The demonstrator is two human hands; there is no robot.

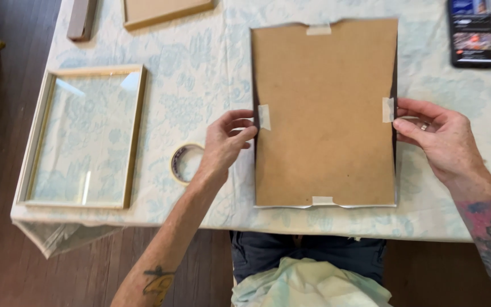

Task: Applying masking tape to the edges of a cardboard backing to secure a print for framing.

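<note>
A flat brown rectangular backing board (325,113), taped at all four edges, lies on the cloth-covered counter (200,74). The left hand (225,142) pinches its left tape tab, fingers together; the right hand (441,139) presses the right tab, fingers closed on that edge, steadying the board. Left of the board: a masking-tape roll (184,164) and a glazed wooden frame (83,136).
</note>
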